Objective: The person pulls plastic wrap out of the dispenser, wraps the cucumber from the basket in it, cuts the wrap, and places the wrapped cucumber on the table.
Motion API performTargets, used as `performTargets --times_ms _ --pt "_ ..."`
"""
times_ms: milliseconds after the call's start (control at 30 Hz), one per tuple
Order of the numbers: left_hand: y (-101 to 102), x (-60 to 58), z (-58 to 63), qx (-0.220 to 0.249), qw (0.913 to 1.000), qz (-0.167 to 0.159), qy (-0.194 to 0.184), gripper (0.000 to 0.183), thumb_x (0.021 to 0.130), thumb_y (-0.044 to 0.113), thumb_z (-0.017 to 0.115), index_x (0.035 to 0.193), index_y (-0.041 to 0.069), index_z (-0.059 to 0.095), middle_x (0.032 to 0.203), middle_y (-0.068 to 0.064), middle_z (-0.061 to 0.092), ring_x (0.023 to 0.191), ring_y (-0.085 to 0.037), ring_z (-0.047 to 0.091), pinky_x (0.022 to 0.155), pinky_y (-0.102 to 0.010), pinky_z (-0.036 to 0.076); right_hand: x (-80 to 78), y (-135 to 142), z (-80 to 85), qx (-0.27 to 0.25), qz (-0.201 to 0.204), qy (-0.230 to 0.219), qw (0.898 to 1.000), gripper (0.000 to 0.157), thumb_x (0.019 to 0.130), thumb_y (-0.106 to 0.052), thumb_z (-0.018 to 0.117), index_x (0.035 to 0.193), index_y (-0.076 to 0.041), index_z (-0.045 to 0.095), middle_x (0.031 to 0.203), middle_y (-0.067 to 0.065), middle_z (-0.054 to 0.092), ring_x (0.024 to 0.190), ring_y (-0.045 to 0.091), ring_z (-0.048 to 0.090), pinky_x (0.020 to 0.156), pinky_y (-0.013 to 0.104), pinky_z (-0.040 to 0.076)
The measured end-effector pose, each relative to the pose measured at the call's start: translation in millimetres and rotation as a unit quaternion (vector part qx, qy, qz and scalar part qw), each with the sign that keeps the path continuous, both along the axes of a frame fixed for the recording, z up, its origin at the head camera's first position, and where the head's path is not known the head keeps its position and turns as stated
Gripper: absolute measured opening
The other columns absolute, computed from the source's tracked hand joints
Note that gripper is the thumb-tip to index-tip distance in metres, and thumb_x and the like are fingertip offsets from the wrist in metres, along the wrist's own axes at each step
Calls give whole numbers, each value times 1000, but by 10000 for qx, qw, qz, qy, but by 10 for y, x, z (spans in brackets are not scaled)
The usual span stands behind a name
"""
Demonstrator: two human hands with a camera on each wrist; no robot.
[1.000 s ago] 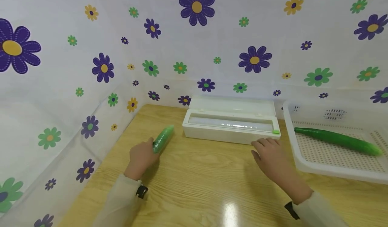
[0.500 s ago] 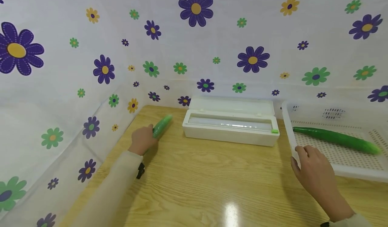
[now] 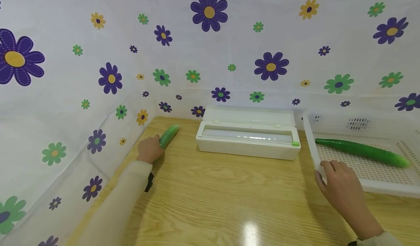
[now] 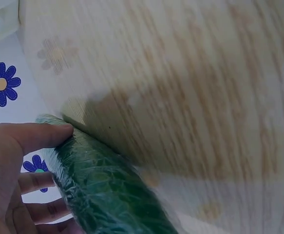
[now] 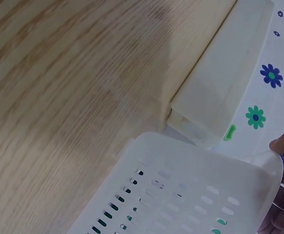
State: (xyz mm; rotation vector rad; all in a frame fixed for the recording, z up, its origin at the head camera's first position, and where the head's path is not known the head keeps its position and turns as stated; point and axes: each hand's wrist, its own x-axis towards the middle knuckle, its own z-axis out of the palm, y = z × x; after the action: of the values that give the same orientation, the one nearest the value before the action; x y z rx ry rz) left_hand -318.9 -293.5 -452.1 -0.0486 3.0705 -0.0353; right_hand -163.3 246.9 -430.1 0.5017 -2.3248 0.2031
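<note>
My left hand (image 3: 150,149) grips a cucumber (image 3: 168,135) at the far left of the wooden table. In the left wrist view the cucumber (image 4: 107,195) has wrinkled clear film around it, with the thumb on one side and the fingers on the other. My right hand (image 3: 342,187) holds the rim of a white plastic basket (image 3: 315,158) near its front left corner. The right wrist view has the thumb and fingers on either side of that rim. A second, longer cucumber (image 3: 362,152) lies inside the basket.
A white cling film box (image 3: 246,147) stands at the back middle, its lid (image 3: 249,116) raised and a film roll (image 3: 246,135) inside. A green slider (image 3: 295,143) sits at its right end. Flower-patterned sheeting (image 3: 236,41) borders the table (image 3: 223,198) behind and at left.
My left hand has carried the wrapped cucumber farther back and slightly left. My right hand has moved right from the cling film box to the basket's rim.
</note>
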Motion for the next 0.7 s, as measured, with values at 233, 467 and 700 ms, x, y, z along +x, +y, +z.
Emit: performTargets --times_ms 233,467,700 --pt "-17 39 -27 -40 10000 11 69 62 81 31 66 129 -2 45 96 -26 63 79 -36 64 59 -46 51 -5 -5 10 -17 53 9 10000 32 83 -23 51 81 8 60 67 20 60 54 30 52 48 43 45" --pt "11 75 -21 -111 9997 4 222 75 80 41 68 134 -3 40 108 -32 56 87 -42 60 64 -50 52 -7 8 8 -26 21 -26 10000 25 77 -18 59 82 7 61 68 19 60 55 31 52 49 43 45" --pt "159 63 40 223 9913 -670 1115 79 81 42 69 140 2 36 126 -32 46 108 -47 50 86 -55 47 -43 -7 73 -5 50 17 10000 32 81 -25 54 85 6 61 72 21 60 60 34 54 52 45 46"
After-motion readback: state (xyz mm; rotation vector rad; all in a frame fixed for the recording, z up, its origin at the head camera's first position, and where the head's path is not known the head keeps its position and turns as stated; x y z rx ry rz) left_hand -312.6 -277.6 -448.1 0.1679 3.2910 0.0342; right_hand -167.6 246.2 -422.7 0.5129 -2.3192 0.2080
